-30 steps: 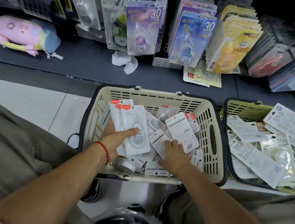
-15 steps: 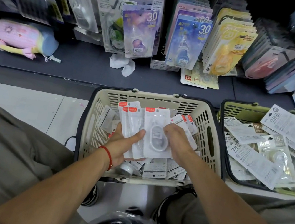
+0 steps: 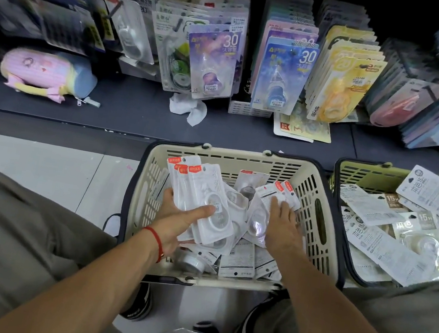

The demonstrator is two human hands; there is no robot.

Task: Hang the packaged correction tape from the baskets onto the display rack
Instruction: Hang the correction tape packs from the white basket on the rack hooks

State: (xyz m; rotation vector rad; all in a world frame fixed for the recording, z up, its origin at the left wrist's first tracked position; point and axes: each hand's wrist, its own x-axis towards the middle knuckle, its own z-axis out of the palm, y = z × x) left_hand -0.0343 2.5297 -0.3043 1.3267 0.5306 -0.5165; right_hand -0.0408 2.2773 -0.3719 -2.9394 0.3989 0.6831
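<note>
A beige basket [image 3: 248,161] on the floor in front of me holds several white correction tape packs with red tabs. My left hand [image 3: 178,222] grips a fanned stack of these packs [image 3: 202,192], thumb across the top one. My right hand [image 3: 281,226] lies flat, fingers spread, on loose packs [image 3: 257,222] in the basket's right half; it grips nothing that I can see. The display rack [image 3: 260,51] stands behind the basket, with rows of coloured tape packs hanging on hooks.
A green basket [image 3: 356,174] of larger white packs stands at the right. On the dark shelf base lie a pink pencil case [image 3: 45,73], a crumpled white tissue [image 3: 187,105] and a loose yellow pack [image 3: 302,126]. My knees flank the beige basket.
The pack my right hand held up against the stack now sits in my left hand's stack. My right hand has dropped back onto the loose packs at the right.
</note>
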